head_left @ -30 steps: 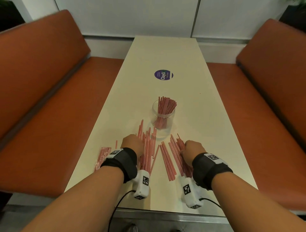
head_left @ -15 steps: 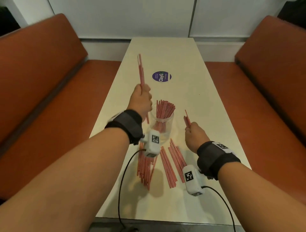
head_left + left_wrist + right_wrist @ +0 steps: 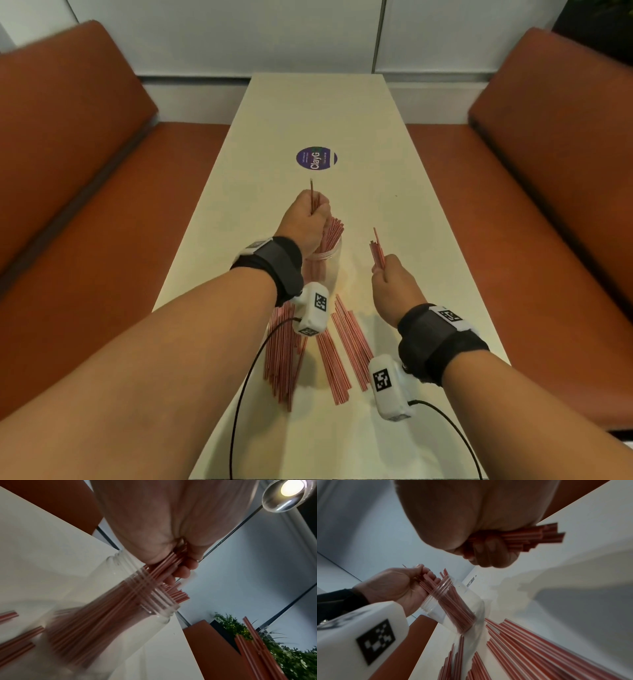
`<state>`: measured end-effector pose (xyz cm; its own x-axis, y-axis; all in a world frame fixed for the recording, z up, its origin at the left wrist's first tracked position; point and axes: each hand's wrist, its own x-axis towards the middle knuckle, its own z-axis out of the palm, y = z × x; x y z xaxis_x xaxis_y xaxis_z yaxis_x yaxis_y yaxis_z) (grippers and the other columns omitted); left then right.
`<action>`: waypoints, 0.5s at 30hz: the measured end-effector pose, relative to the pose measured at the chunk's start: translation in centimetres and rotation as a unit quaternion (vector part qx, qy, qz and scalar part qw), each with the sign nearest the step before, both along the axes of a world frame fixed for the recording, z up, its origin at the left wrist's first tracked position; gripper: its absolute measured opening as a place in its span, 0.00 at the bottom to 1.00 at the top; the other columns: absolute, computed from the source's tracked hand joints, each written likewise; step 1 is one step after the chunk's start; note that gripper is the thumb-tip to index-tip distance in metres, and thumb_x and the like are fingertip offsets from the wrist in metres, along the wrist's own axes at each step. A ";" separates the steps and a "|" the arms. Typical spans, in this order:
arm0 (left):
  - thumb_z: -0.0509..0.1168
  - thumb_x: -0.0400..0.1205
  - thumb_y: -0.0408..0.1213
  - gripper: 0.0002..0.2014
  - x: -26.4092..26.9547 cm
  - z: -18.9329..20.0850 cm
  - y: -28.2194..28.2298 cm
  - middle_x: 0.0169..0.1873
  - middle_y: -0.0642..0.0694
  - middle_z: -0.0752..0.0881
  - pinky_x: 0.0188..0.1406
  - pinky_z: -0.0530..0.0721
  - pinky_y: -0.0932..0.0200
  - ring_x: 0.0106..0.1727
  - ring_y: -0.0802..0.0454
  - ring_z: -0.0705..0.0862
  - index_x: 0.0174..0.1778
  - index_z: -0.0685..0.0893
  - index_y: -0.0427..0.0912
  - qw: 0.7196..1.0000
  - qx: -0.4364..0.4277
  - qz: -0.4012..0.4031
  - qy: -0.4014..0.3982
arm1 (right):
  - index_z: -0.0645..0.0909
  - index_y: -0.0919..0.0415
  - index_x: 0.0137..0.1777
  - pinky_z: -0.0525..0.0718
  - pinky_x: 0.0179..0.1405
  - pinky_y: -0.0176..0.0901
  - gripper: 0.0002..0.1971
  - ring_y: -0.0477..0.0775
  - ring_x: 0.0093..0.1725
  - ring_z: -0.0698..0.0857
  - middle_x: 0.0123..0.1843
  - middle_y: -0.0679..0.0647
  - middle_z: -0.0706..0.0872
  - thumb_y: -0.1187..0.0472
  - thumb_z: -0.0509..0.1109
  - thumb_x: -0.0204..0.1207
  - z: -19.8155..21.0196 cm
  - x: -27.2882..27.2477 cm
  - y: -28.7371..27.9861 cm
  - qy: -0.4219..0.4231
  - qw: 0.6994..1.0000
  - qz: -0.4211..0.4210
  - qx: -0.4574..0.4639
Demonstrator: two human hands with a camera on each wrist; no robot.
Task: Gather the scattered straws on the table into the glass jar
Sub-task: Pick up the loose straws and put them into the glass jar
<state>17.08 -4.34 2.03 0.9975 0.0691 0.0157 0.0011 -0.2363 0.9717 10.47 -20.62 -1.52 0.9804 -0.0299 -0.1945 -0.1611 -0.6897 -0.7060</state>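
A clear glass jar [image 3: 325, 263] [image 3: 130, 601] [image 3: 453, 601] stands mid-table, holding many red-and-white straws. My left hand [image 3: 305, 219] [image 3: 171, 555] [image 3: 412, 580] grips a bunch of straws [image 3: 312, 197] right over the jar's mouth, their lower ends down inside it. To the right of the jar, my right hand [image 3: 390, 277] [image 3: 489, 550] holds a second bunch of straws [image 3: 376, 251] [image 3: 534, 538] upright above the table. Several loose straws [image 3: 342, 346] [image 3: 539, 649] lie in rows on the table near me, partly hidden by my left forearm.
The long cream table [image 3: 342, 116] runs between two orange bench seats [image 3: 85, 212] [image 3: 534, 212]. A round purple sticker [image 3: 317, 158] lies beyond the jar. A black cable [image 3: 246, 387] trails from my left wrist camera over the near table edge.
My left hand has come down from high above the jar and lowered its straws into the jar's mouth. The right hand has stayed beside the jar with its bunch.
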 end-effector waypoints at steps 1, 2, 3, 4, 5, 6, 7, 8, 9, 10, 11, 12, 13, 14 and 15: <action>0.54 0.86 0.30 0.06 0.0 0.1 0.0 0.34 0.47 0.79 0.47 0.81 0.54 0.37 0.51 0.78 0.49 0.74 0.42 1.000 0.007 -0.002 -0.001 | 0.71 0.66 0.58 0.75 0.38 0.46 0.13 0.53 0.36 0.77 0.44 0.58 0.80 0.58 0.51 0.87 -0.1 0.1 0.0 0.001 1.000 0.000 0.001; 0.54 0.86 0.30 0.05 0.0 0.1 -0.1 0.35 0.47 0.80 0.49 0.81 0.54 0.38 0.51 0.78 0.50 0.75 0.41 1.000 0.017 -0.004 -0.001 | 0.71 0.66 0.58 0.76 0.39 0.47 0.13 0.54 0.37 0.77 0.44 0.58 0.80 0.58 0.51 0.87 -0.1 0.1 0.1 0.002 1.000 -0.001 0.002; 0.54 0.86 0.31 0.05 0.0 0.0 -0.1 0.36 0.47 0.81 0.52 0.81 0.53 0.40 0.51 0.79 0.51 0.75 0.41 1.000 0.027 -0.006 0.003 | 0.71 0.66 0.58 0.77 0.39 0.48 0.13 0.54 0.37 0.78 0.44 0.58 0.80 0.58 0.51 0.86 -0.2 0.1 0.2 0.002 1.000 0.000 0.003; 0.55 0.86 0.32 0.05 0.0 0.2 -0.2 0.37 0.47 0.82 0.54 0.82 0.53 0.42 0.51 0.80 0.52 0.75 0.41 0.999 0.034 -0.010 0.008 | 0.71 0.66 0.58 0.77 0.38 0.47 0.13 0.54 0.36 0.77 0.43 0.58 0.80 0.58 0.51 0.86 -0.3 0.1 0.2 0.002 1.000 0.002 0.004; 0.55 0.86 0.33 0.05 0.0 0.4 -0.2 0.39 0.47 0.83 0.58 0.82 0.52 0.44 0.51 0.82 0.54 0.76 0.42 0.999 0.039 -0.014 0.008 | 0.71 0.66 0.58 0.76 0.36 0.46 0.13 0.52 0.35 0.77 0.42 0.56 0.80 0.58 0.51 0.86 -0.3 0.1 0.3 0.000 1.000 0.005 0.006; 0.56 0.86 0.35 0.06 0.0 0.8 0.0 0.42 0.47 0.84 0.61 0.82 0.50 0.46 0.51 0.82 0.56 0.76 0.42 0.999 0.037 -0.015 -0.002 | 0.71 0.65 0.58 0.75 0.33 0.45 0.12 0.51 0.34 0.76 0.41 0.55 0.79 0.58 0.51 0.86 -0.3 0.1 0.4 -0.001 1.000 0.006 0.010; 0.57 0.86 0.37 0.08 0.0 1.2 0.3 0.47 0.47 0.85 0.63 0.82 0.50 0.50 0.51 0.83 0.58 0.77 0.41 0.999 0.034 -0.006 -0.021 | 0.72 0.65 0.57 0.74 0.32 0.44 0.13 0.50 0.34 0.76 0.40 0.54 0.79 0.58 0.51 0.86 -0.3 0.2 0.4 -0.002 1.000 0.006 0.017; 0.58 0.86 0.41 0.12 0.0 1.6 0.9 0.52 0.46 0.84 0.64 0.81 0.52 0.54 0.51 0.82 0.62 0.76 0.41 0.999 0.028 0.013 -0.042 | 0.72 0.65 0.57 0.76 0.33 0.46 0.13 0.51 0.34 0.76 0.40 0.54 0.79 0.57 0.52 0.86 -0.1 0.2 0.3 -0.003 1.000 0.003 0.027; 0.60 0.85 0.45 0.16 -0.2 1.8 1.7 0.57 0.46 0.83 0.64 0.79 0.55 0.58 0.51 0.81 0.66 0.75 0.42 0.998 0.025 0.036 -0.053 | 0.73 0.63 0.56 0.78 0.36 0.48 0.13 0.52 0.34 0.77 0.40 0.54 0.79 0.55 0.53 0.85 0.0 0.3 0.3 -0.004 0.999 -0.006 0.042; 0.62 0.83 0.50 0.23 -0.3 1.6 2.6 0.63 0.46 0.81 0.65 0.77 0.57 0.63 0.52 0.79 0.71 0.71 0.42 0.997 0.036 0.049 -0.049 | 0.74 0.61 0.53 0.81 0.39 0.52 0.13 0.53 0.34 0.77 0.39 0.54 0.79 0.52 0.54 0.84 0.4 0.5 0.2 -0.009 0.998 -0.019 0.063; 0.66 0.79 0.54 0.32 -0.5 1.1 3.6 0.69 0.46 0.77 0.68 0.74 0.56 0.68 0.51 0.76 0.75 0.67 0.42 0.997 0.068 0.041 -0.025 | 0.74 0.59 0.50 0.84 0.42 0.55 0.13 0.54 0.35 0.78 0.38 0.53 0.79 0.50 0.55 0.83 0.9 0.8 0.2 -0.016 0.996 -0.030 0.085; 0.70 0.74 0.57 0.41 -0.9 0.3 4.4 0.74 0.45 0.73 0.71 0.72 0.53 0.72 0.50 0.73 0.79 0.62 0.42 0.993 0.118 0.010 0.016 | 0.75 0.57 0.47 0.84 0.43 0.57 0.12 0.54 0.35 0.77 0.37 0.52 0.78 0.49 0.56 0.82 1.8 1.2 0.5 -0.027 0.992 -0.037 0.114; 0.74 0.69 0.59 0.50 -1.3 -0.4 4.8 0.78 0.45 0.68 0.74 0.69 0.50 0.76 0.48 0.69 0.81 0.58 0.43 0.983 0.170 -0.031 0.063 | 0.75 0.55 0.45 0.83 0.41 0.56 0.11 0.53 0.34 0.76 0.36 0.51 0.77 0.50 0.56 0.82 2.9 1.9 1.0 -0.040 0.986 -0.040 0.157; 0.77 0.65 0.58 0.55 -1.6 -1.1 5.0 0.80 0.44 0.65 0.75 0.67 0.49 0.78 0.46 0.67 0.82 0.55 0.44 0.970 0.212 -0.067 0.098 | 0.75 0.54 0.44 0.81 0.38 0.53 0.10 0.51 0.33 0.75 0.35 0.50 0.76 0.53 0.56 0.83 4.2 2.7 1.8 -0.051 0.976 -0.037 0.209; 0.79 0.64 0.56 0.57 -1.8 -1.7 5.0 0.81 0.44 0.63 0.76 0.65 0.51 0.80 0.45 0.65 0.83 0.53 0.43 0.961 0.234 -0.088 0.115 | 0.75 0.53 0.44 0.79 0.36 0.50 0.09 0.49 0.32 0.74 0.34 0.49 0.75 0.55 0.56 0.84 5.5 3.6 2.6 -0.063 0.963 -0.022 0.260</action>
